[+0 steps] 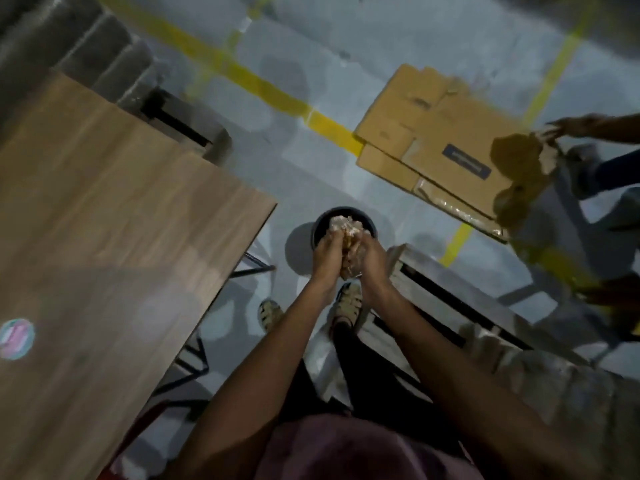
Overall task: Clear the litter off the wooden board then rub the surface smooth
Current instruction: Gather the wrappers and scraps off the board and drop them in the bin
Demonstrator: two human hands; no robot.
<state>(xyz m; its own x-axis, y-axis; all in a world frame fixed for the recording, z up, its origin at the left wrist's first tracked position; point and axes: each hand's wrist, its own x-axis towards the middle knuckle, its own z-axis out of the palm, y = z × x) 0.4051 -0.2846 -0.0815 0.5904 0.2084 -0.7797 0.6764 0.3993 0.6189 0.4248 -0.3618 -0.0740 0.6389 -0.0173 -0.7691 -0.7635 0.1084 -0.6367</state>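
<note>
The wooden board [114, 244] fills the left side, its top bare except for a round pink and teal sticker-like disc [15, 338] near the left edge. My left hand [327, 254] and my right hand [370, 258] are cupped together around a crumpled bunch of pale litter [348, 247]. They hold it right over a dark round bin [320, 225] standing on the floor to the right of the board. More pale scraps show inside the bin.
Flattened cardboard boxes [426, 140] lie on the grey floor with yellow lines. Another person's hand [575, 126] reaches in at the right edge. A grey rack [467, 306] stands at my right. Black metal legs [256, 268] stick out under the board.
</note>
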